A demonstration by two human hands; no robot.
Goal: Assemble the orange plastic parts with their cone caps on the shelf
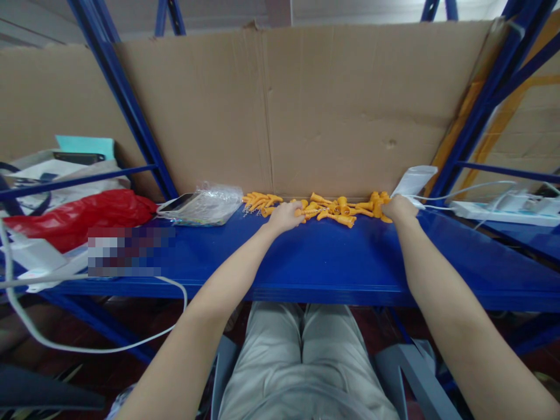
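Centre-right, flared orange plastic pieces (344, 219) lie mostly crosswise between left hand (286, 216) and right hand (400, 210); fingers' grip unclear.

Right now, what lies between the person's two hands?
In the head view, a spread of orange pieces lies between the left hand and the right hand.

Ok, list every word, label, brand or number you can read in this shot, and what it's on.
None: no legible text anywhere.
Orange pieces: no lettering can be made out.
Clear plastic packet: any print is too small and blurred.
White power strip, right: any markings too small to read.
Cardboard behind: no words visible.
Pixelated patch, left: masked, unreadable.
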